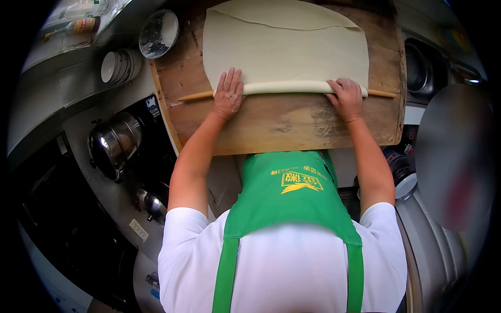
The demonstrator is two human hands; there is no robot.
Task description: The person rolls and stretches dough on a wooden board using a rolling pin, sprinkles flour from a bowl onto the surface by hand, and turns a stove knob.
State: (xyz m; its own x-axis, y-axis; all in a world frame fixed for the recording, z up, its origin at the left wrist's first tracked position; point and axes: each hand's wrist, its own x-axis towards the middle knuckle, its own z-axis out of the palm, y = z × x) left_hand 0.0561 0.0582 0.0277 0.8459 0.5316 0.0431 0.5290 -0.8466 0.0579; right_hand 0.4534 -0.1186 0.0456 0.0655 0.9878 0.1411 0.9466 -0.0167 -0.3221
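Note:
A large pale sheet of dough [287,55] lies on the wooden board, its far edge folded over. The sheet's near edge is wound round a long wooden rolling pin [382,94], whose tapered ends stick out on both sides. My left hand [228,95] rests with fingers stretched out flat over the left end of the dough roll [287,87]. Near the roll's right end, my right hand [345,99] curls its fingers and thumb round the dough-covered pin. The part of the pin inside the dough is hidden.
The wooden board [245,130] reaches up to my green apron [292,208]. A bowl with white powder [159,34] stands at its far left corner, beside stacked bowls [120,67]. Metal pots [116,143] sit at left, and a dark pan [417,67] lies at right.

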